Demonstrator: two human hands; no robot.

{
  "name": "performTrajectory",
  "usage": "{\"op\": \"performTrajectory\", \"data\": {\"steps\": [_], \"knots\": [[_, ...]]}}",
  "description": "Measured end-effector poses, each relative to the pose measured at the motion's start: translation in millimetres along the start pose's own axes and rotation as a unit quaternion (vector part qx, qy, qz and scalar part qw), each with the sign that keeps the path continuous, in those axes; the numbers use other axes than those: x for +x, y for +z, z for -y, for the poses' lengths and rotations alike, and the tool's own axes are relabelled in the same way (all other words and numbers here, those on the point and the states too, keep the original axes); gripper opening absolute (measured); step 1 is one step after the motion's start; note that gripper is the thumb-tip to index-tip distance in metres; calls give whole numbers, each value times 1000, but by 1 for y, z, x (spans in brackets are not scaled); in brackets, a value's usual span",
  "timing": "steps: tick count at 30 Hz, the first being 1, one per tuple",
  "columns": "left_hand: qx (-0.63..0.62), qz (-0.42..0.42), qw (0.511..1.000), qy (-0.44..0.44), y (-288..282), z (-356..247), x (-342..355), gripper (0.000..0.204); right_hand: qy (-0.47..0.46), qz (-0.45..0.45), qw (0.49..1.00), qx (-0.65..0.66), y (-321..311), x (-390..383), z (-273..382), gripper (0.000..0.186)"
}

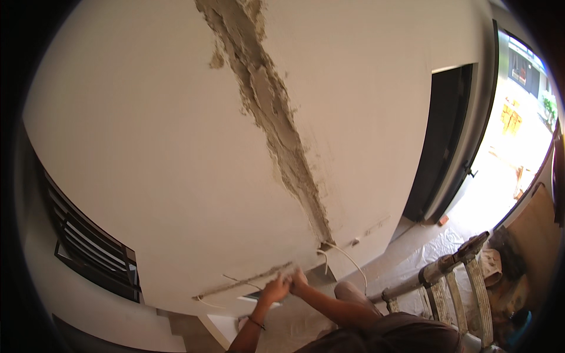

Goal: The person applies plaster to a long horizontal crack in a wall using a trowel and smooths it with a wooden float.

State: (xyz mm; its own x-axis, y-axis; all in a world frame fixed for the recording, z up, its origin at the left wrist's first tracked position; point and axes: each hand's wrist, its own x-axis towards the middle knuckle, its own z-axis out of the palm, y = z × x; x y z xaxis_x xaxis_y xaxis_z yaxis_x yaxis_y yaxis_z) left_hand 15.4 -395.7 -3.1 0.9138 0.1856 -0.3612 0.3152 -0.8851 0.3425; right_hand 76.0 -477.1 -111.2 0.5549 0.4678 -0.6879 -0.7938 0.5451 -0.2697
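White wall (147, 147) bears a rough grey-brown strip (275, 112)

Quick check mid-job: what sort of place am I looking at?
Probably a building interior under renovation: a rough mortar strip runs down the pale wall, a loose white cable hangs near its lower end, and plastic sheeting is spread below.

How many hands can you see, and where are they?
2: the left hand and the right hand, close together in front of the white wall, below the long rough strip.
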Motion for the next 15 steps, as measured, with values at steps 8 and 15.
{"op": "performTrajectory", "data": {"steps": [8, 15], "knots": [[73, -353, 865, 349, -162, -127, 11, 39, 160, -165, 951, -206, -214, -37, -57, 41], [378, -535, 643, 397, -372, -226, 19, 61, 109, -114, 956, -246, -201, -53, -12, 41]]}}
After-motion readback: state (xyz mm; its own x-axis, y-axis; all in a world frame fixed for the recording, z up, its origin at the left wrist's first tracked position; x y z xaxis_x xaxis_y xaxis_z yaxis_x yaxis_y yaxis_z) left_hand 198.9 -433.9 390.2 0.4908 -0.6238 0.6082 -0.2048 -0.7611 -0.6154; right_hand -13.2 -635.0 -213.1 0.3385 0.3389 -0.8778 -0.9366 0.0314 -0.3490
